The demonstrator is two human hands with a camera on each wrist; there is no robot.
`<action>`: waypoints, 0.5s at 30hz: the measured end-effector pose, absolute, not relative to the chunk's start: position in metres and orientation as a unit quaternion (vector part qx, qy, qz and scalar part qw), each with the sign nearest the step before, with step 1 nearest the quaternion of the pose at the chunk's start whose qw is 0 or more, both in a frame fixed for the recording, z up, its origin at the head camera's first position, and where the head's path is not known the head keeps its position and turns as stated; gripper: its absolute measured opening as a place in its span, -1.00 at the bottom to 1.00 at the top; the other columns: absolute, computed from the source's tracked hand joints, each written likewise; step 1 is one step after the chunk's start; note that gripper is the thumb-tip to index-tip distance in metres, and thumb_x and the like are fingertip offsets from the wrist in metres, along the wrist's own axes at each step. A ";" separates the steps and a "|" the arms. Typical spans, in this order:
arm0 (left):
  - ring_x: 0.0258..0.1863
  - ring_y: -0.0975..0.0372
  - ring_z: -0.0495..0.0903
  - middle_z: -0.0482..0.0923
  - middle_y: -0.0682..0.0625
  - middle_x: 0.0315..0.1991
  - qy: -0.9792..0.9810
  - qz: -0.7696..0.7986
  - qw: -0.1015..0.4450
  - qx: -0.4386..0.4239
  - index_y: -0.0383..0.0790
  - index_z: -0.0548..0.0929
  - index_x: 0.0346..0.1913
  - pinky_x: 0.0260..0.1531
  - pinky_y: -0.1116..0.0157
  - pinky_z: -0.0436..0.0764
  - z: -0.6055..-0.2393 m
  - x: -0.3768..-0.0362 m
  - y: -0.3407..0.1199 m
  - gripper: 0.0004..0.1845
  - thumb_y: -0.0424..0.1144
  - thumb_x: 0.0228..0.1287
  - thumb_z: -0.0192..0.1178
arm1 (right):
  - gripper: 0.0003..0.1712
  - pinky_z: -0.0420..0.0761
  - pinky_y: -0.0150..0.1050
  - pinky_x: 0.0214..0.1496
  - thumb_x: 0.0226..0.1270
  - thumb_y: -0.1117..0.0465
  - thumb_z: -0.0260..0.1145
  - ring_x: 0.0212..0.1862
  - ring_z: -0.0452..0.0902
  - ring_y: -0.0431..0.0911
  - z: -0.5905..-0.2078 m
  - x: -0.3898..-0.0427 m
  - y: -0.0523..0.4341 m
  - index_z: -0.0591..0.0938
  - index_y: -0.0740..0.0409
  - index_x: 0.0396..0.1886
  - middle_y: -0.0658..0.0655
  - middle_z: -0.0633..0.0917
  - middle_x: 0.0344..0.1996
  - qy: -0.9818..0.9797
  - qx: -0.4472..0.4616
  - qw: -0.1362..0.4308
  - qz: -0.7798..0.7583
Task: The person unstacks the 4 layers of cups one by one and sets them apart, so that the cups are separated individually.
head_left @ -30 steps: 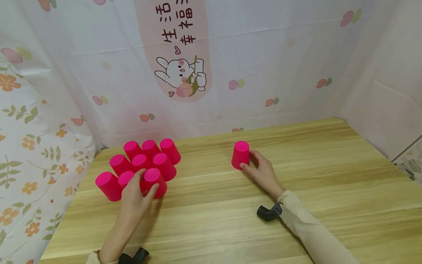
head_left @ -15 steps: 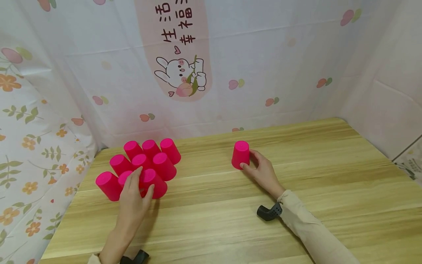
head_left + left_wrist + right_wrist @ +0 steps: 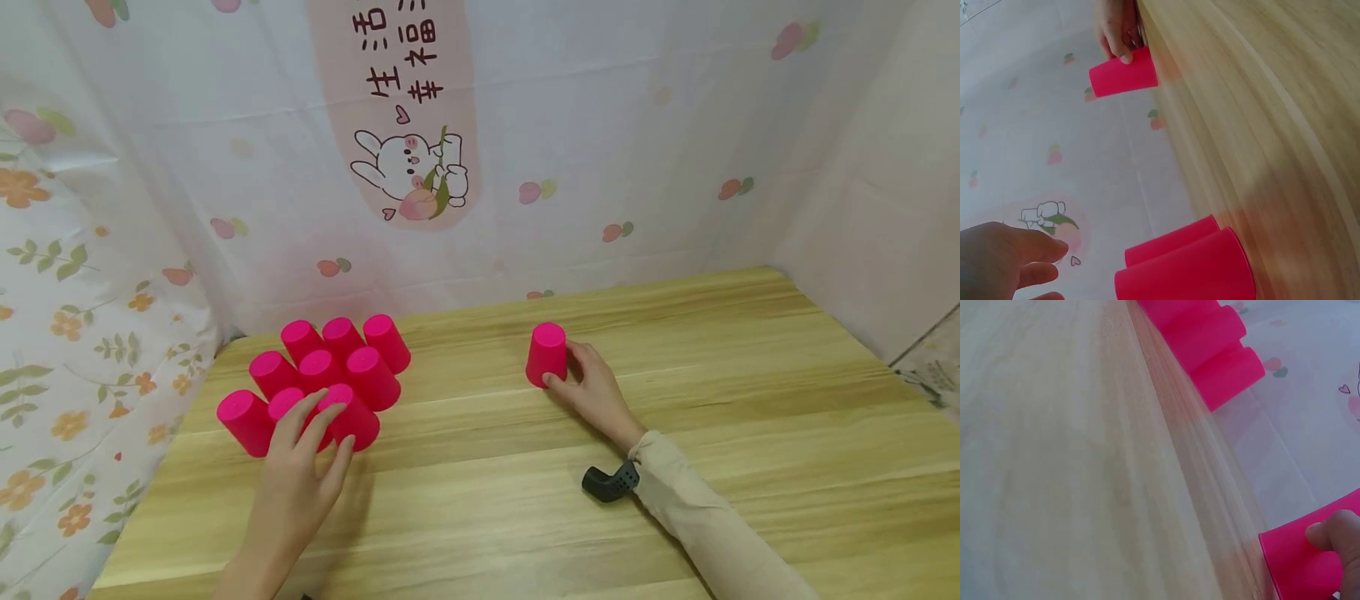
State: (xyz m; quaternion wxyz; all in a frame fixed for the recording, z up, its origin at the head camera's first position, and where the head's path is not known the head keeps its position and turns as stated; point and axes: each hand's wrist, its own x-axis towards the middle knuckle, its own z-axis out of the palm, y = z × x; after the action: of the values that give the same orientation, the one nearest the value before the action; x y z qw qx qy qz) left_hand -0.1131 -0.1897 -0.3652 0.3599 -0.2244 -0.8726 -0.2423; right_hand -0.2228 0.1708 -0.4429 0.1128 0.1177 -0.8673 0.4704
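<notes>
Several bright pink cups stand upside down in a tight group on the left of the table. My left hand (image 3: 296, 479) hovers at the near right cup (image 3: 352, 421), its fingers spread and loosely bent. In the left wrist view a gap shows between that hand's fingers (image 3: 1038, 244) and the nearest cup (image 3: 1185, 272). Off to the right, a single pink cup (image 3: 546, 354) stands upside down on the wood. My right hand (image 3: 597, 396) grips it from its right side, the thumb (image 3: 1329, 531) pressed on its wall near the rim; the other fingers are mostly hidden behind it.
The wood-grain table (image 3: 465, 492) ends at the back against a white printed cloth (image 3: 570, 125). A flowered cloth (image 3: 90, 350) hangs along the left side. A black wrist mount (image 3: 611, 482) sits at my right wrist.
My left hand has let go of the near right cup and drawn back slightly toward me, fingers spreading. The right hand and its cup have stayed nearly still.
</notes>
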 end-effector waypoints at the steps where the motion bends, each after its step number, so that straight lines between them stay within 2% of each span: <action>1: 0.00 -0.07 0.42 0.45 -0.27 0.03 -0.872 -0.245 0.358 -0.226 -0.40 0.59 -0.05 0.04 0.67 0.22 -0.365 -0.112 -0.191 -0.59 -0.11 0.21 0.22 | -0.33 0.40 0.02 0.16 0.12 0.19 0.37 0.09 0.40 0.13 -0.442 -0.223 0.170 0.38 0.36 0.20 0.29 0.48 0.01 -0.870 0.117 0.110 0.466; 4: -0.01 -0.08 0.41 0.45 -0.28 0.01 -0.876 -0.250 0.348 -0.222 -0.43 0.60 -0.10 0.10 0.66 0.17 -0.365 -0.108 -0.196 -0.38 0.14 0.34 -0.10 | -0.34 0.41 0.02 0.13 0.11 0.19 0.37 0.06 0.41 0.13 -0.439 -0.223 0.168 0.39 0.37 0.17 0.28 0.48 0.00 -0.874 0.115 0.100 0.462; 9: 0.01 -0.04 0.42 0.46 -0.27 0.01 -0.883 -0.257 0.331 -0.212 -0.43 0.58 -0.08 0.11 0.65 0.18 -0.362 -0.103 -0.199 -0.37 0.16 0.34 -0.11 | -0.39 0.47 -0.01 0.06 0.11 0.20 0.38 0.02 0.44 0.09 -0.422 -0.223 0.153 0.41 0.34 0.13 0.24 0.50 -0.02 -0.872 0.129 0.073 0.468; 15: 0.02 -0.01 0.46 0.49 -0.22 0.02 -0.884 -0.260 0.328 -0.210 -0.41 0.53 0.04 0.06 0.67 0.20 -0.358 -0.100 -0.195 -0.34 0.19 0.34 -0.14 | -0.38 0.50 -0.11 0.06 0.12 0.20 0.40 0.00 0.51 0.01 -0.405 -0.221 0.101 0.41 0.29 0.16 0.16 0.52 -0.02 -0.858 0.182 -0.008 0.480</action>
State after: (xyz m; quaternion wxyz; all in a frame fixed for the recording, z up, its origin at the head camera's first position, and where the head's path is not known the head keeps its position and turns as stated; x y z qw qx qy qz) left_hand -0.1002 -0.1946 -0.3582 0.3284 -0.2100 -0.8835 -0.2597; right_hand -0.2209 0.1008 -0.4053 -0.0084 0.1824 -0.8581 0.4800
